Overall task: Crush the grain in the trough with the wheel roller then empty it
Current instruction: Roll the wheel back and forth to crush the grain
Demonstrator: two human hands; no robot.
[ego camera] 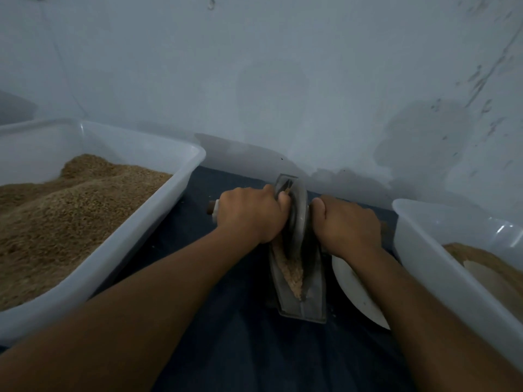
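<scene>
At the far left a white tub [181, 190] sits heaped with brown grain [70, 210]. Beside it the left hand [249, 213] curls its fingers round the roller's handle [212, 211]. The wheel roller [298, 219] stands upright in the metal trough [300, 278], crushed grain [291, 271] lying in the near end. The right hand [346, 224] grips the handle's other side. A white plate [353, 290] lies just right, then a 2nd tub [418, 250].
</scene>
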